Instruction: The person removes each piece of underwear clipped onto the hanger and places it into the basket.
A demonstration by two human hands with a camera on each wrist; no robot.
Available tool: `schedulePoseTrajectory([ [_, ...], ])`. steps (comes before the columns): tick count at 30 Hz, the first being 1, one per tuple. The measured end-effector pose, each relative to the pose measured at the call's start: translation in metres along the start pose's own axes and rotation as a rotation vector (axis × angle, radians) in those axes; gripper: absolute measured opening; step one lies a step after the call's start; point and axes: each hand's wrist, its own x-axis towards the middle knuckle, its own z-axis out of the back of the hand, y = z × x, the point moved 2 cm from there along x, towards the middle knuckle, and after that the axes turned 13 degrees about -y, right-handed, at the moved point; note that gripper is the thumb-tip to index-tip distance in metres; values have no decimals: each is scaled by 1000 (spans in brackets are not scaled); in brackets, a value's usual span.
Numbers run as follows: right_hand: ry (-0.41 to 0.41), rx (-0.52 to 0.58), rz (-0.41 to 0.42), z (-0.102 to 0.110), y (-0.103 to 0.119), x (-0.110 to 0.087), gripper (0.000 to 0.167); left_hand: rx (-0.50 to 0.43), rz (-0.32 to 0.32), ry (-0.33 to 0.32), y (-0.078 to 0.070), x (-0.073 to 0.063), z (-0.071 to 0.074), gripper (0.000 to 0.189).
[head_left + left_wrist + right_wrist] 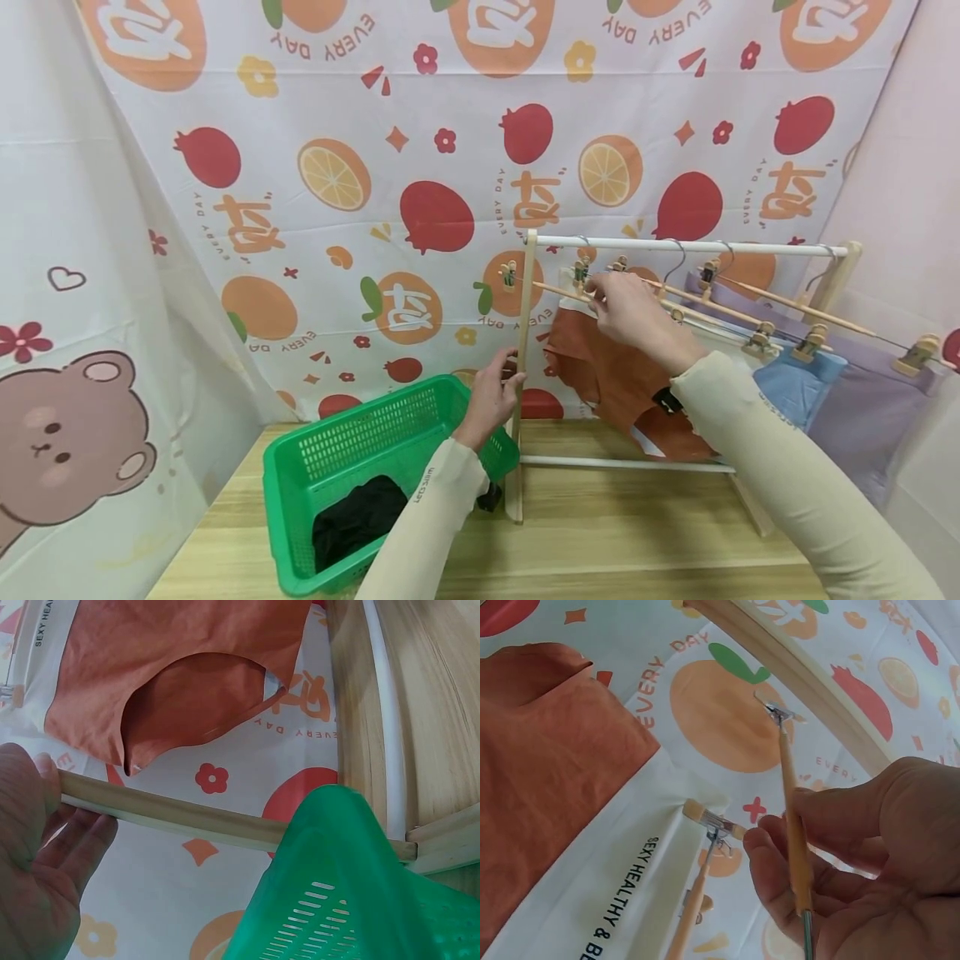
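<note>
Both hands [491,400] [626,312] hide, probably, rack [522,333] & hanger [720,310] grip.

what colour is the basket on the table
Green, with a perforated wall: the basket shows best in the head view.

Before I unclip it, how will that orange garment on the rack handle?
The orange garment hangs in soft folds, so it is probably floppy and light. It would likely sag from the right hand. The left hand gripping the rack post suggests the rack may tip.
</note>
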Motion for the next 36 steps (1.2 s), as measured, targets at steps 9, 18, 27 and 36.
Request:
schedulePoseTrajectory([
  [9, -9, 31, 50, 25, 3, -1, 24, -15, 16, -5, -3, -1, 1, 33],
  [18, -87, 49, -54, 63, -22, -4, 24, -26, 4, -16, -3, -1, 2, 33],
  [27, -35, -11, -144, 64, -62, -18, 27, -8, -11, -21, -2, 2, 2, 32],
  [36, 62, -66, -115, 48, -84, -32, 26, -13, 5, -6, -1, 0, 1, 32],
])
